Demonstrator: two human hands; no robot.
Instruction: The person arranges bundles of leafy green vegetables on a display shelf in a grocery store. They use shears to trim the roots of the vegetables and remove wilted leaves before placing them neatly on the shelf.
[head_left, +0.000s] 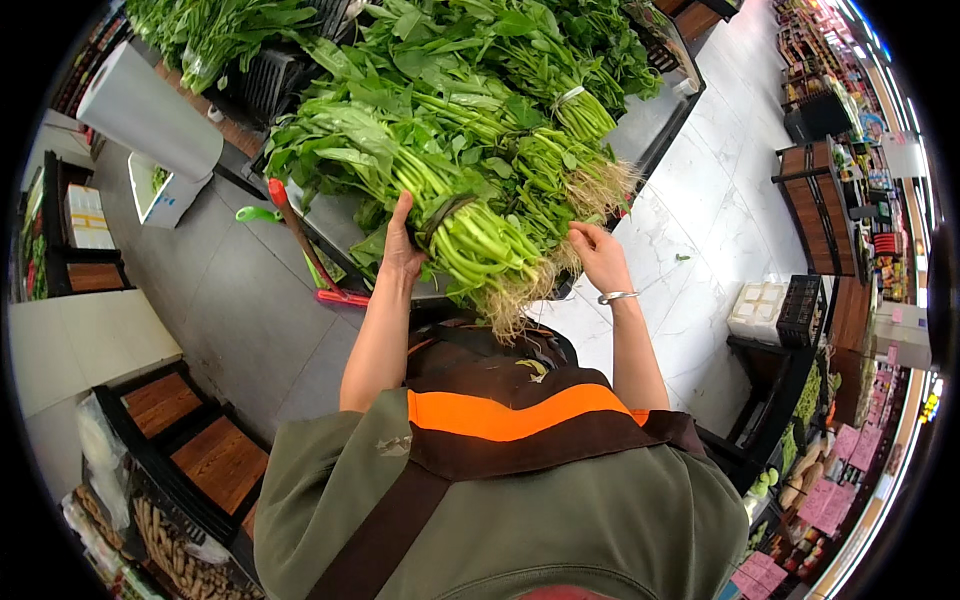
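A thick bundle of leafy greens (461, 232) lies slantwise in front of me, its pale roots (514, 307) pointing towards my body. A dark tie (448, 212) cinches its stems. My left hand (403, 244) grips the bundle from the left side, thumb up along the stems. On the other side, my right hand (598, 259) has its fingertips pinched together at the greenery by the roots; what they hold, if anything, is hidden. Right behind lies another rooted bundle (555, 165). Farther back, a bundle with a white tie (570, 97) rests on the pile.
The black-edged display table (652, 135) carries the greens. At left stand a plastic-bag roll (150, 112), a red-tipped handle (279, 195) and a white foam box (169, 195). A black crate (801, 309) sits at right. Wooden shelving (217, 450) is at lower left.
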